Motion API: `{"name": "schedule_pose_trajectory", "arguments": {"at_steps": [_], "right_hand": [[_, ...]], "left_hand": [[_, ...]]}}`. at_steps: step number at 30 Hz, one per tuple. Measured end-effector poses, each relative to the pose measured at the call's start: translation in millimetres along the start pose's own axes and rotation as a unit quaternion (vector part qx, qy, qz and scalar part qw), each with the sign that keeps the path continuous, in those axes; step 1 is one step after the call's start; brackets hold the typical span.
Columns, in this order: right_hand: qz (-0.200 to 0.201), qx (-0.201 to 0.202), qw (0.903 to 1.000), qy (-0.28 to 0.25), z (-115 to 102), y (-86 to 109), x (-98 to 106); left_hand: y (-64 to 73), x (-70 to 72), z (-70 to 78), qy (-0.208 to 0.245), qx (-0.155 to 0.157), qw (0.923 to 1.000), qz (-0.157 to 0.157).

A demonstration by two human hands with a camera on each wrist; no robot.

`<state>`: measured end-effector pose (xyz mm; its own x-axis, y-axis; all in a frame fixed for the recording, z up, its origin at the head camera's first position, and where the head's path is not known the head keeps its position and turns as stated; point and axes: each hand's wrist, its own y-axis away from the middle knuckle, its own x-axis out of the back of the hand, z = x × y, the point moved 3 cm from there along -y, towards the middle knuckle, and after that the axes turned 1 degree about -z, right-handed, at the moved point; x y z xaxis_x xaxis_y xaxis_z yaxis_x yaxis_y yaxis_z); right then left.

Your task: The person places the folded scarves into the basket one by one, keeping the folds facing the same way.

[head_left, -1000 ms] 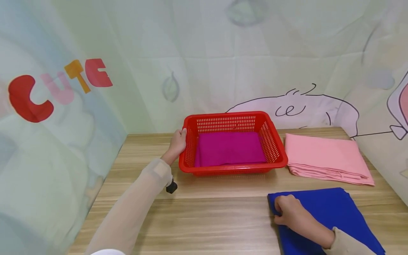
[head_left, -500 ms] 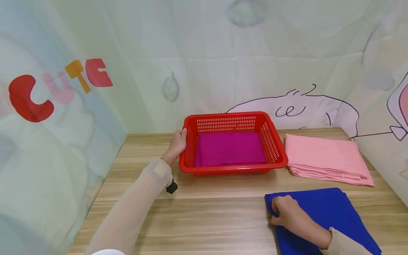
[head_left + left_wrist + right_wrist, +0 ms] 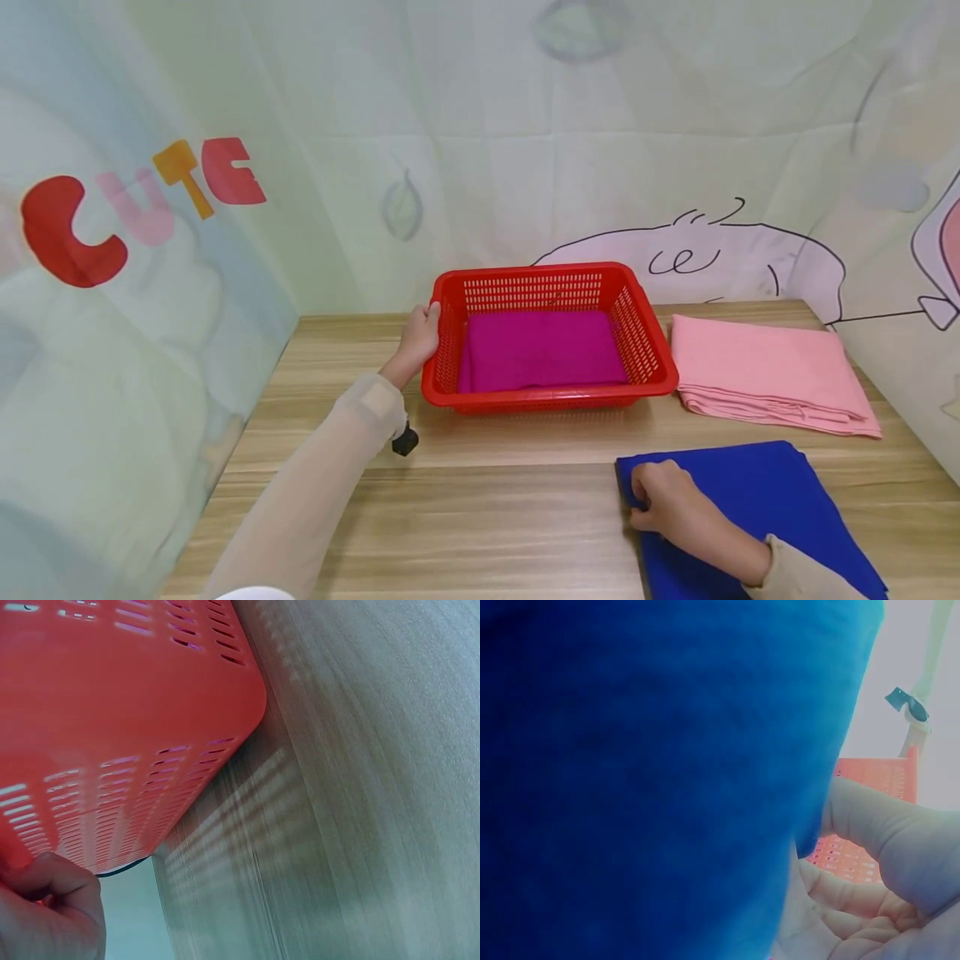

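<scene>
My left hand (image 3: 417, 337) grips the left rim of a red plastic basket (image 3: 547, 398), fingers curled over its edge. A folded magenta cloth (image 3: 543, 350) lies inside the basket. At the lower right, my right hand (image 3: 675, 504) pinches the left edge of a folded blue cloth (image 3: 757, 483). In the right wrist view the blue cloth (image 3: 645, 780) fills most of the picture, with the thumb on one side of its edge and the fingers partly hidden behind it. The left wrist view has the basket's slotted side (image 3: 127, 697) above my left hand (image 3: 56, 911).
A folded pink cloth (image 3: 768, 371) lies right of the basket, close to its rim. The wood-grain table (image 3: 480, 517) meets printed curtains (image 3: 480, 167) at the back and sides. A black wrist camera (image 3: 405, 440) hangs under the left sleeve.
My right hand has shifted slightly to the left, and the blue cloth has moved left with it. The left hand and the basket have stayed in place.
</scene>
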<state>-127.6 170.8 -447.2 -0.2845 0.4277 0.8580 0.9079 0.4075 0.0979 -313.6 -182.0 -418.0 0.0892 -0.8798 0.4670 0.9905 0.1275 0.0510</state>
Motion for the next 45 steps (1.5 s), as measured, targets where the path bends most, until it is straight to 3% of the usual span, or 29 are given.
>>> {"name": "schedule_pose_trajectory", "arguments": {"at_steps": [9,36,45], "right_hand": [[-0.016,-0.02,0.9995,-0.019,-4.6,-2.9,-2.9],[-0.015,0.039,0.9976,-0.055,-11.8,-7.8,-7.5],[-0.029,0.039,0.9959,-0.076,-15.6,-9.6,-10.7]], "left_hand": [[1.6,0.3,1.3,0.005,-0.002,1.0,0.0],[1.3,-0.6,2.7,0.003,-0.003,1.0,0.005],[2.4,-0.3,2.5,0.0,-0.002,1.0,0.005]]}}
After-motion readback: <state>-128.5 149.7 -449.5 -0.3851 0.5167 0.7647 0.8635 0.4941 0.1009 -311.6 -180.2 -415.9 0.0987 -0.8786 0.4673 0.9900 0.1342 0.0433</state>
